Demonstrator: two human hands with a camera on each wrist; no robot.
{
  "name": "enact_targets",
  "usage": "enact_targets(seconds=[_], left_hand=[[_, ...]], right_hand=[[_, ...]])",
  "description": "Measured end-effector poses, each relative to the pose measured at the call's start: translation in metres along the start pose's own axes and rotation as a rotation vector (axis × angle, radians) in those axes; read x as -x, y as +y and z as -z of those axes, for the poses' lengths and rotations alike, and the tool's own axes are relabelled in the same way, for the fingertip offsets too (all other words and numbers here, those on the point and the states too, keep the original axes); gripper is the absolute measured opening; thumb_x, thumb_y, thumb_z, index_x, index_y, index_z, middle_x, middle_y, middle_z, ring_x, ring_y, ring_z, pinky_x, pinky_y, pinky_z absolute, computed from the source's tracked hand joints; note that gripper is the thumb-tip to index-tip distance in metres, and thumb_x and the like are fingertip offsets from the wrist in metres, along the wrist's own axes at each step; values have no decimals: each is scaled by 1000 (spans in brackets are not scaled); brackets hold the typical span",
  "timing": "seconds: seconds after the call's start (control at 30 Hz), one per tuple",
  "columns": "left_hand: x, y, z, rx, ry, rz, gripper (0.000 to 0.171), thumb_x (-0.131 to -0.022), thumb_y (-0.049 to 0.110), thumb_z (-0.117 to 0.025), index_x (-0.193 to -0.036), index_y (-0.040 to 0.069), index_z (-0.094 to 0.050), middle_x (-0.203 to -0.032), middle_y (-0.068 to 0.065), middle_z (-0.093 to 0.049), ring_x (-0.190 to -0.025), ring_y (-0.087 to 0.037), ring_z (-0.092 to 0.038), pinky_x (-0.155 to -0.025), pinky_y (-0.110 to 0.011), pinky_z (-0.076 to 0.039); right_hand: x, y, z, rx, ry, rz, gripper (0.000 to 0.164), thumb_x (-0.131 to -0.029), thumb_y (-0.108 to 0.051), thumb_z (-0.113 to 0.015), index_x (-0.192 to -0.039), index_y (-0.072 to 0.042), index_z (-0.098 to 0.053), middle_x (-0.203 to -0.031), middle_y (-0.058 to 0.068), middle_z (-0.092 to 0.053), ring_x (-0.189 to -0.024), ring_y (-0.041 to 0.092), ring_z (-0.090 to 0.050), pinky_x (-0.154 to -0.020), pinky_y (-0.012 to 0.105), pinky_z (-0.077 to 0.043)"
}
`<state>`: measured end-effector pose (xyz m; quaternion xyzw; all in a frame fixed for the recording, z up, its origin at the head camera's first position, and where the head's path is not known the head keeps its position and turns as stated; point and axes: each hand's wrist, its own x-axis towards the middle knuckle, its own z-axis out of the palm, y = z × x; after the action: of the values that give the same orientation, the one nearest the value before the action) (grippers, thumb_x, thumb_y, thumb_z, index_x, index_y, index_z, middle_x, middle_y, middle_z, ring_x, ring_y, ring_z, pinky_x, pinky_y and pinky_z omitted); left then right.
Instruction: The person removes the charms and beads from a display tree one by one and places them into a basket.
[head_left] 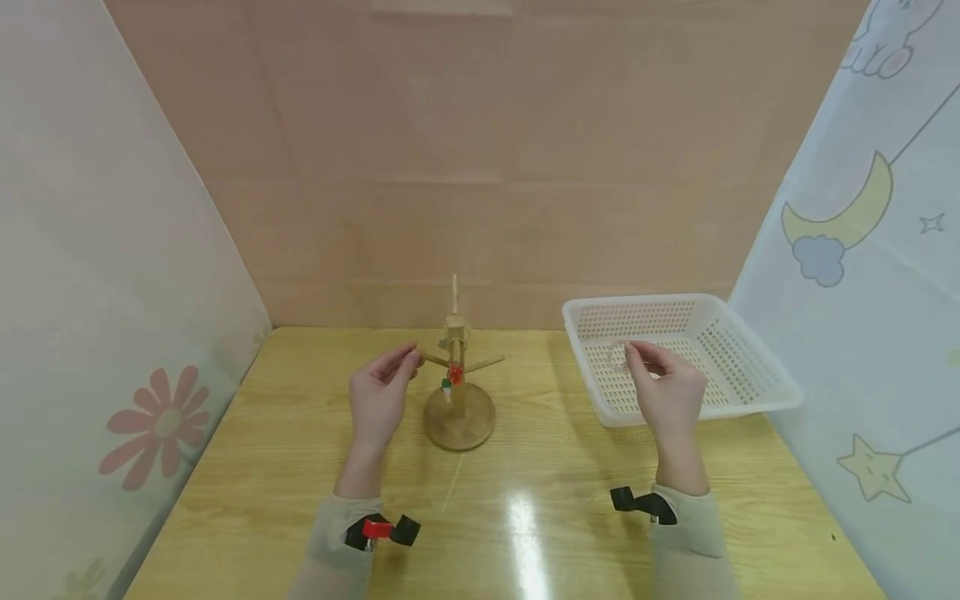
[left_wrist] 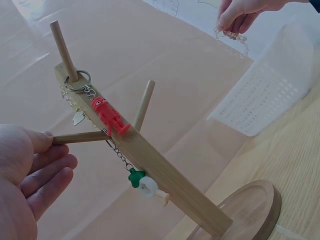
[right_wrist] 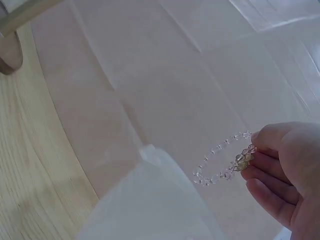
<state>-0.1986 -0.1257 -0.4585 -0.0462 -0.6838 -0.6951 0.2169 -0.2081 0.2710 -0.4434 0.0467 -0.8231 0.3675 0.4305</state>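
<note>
With thumb and fingertips, my left hand (head_left: 378, 396) pinches the end of a peg (left_wrist: 82, 137) on a wooden hanging stand (left_wrist: 165, 172). A red figure keychain (left_wrist: 107, 115) hangs by its ring from the stand's upper peg. Behind that, a beaded strand with a silvery charm (left_wrist: 78, 118) shows partly. From the pinched peg's base hangs a chain with a green and white charm (left_wrist: 147, 185). Over at the right, my right hand (head_left: 670, 387) holds a clear beaded bracelet (right_wrist: 215, 178) between thumb and fingers, and the loop dangles above the basket.
A white perforated plastic basket (head_left: 581, 367) stands at the back right of the wooden table (head_left: 555, 517). The stand's round base (head_left: 480, 425) rests left of it. A brown backdrop (head_left: 480, 167) and patterned side panels (head_left: 922, 333) enclose the table.
</note>
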Motion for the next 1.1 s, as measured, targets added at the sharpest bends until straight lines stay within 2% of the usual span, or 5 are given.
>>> enact_targets(seconds=[0.2,0.4,0.67,0.83,1.1], left_hand=[[1,-1,0,-1,0,-9,19,-102,8,-75,-118,-1,-79,-106,-22,-79,-91,-14,-77,-83,-29,-66],[1,0,1,-14,10,9,19,-103,13,-75,-117,2,-80,-105,-21,-79,-93,-24,-77,-84,-27,-66],[1,0,0,-21,11,-10,19,-102,9,-76,-117,0,-80,-103,-20,-79,-95,-35,-77,-83,-28,-66],[0,0,0,-19,9,-21,19,-102,8,-75,-117,-2,-79,-103,-21,-79,-95,-32,-78,-82,-28,-66],[0,-3,0,-13,5,-19,18,-102,8,-75,-117,-2,-79,-103,-21,-79,-89,-13,-76,-82,-26,-66]], right_hand=[[-2,11,11,24,-19,-76,12,-98,-9,-80,-103,2,-83,-96,17,-81,-78,-23,-54,-73,1,-46],[-4,20,13,14,-39,-109,13,-98,-9,-80,-104,3,-83,-95,18,-80,-77,-22,-56,-73,-1,-46],[-4,26,16,35,-55,-79,12,-97,-5,-80,-104,5,-81,-98,20,-80,-81,-25,-54,-77,-3,-45],[-5,29,18,46,-63,-99,12,-98,-6,-80,-105,3,-82,-99,19,-80,-82,-26,-54,-77,-3,-44],[-4,36,23,83,-134,-122,14,-101,-9,-77,-108,2,-82,-101,18,-80,-81,-26,-53,-75,-4,-43]])
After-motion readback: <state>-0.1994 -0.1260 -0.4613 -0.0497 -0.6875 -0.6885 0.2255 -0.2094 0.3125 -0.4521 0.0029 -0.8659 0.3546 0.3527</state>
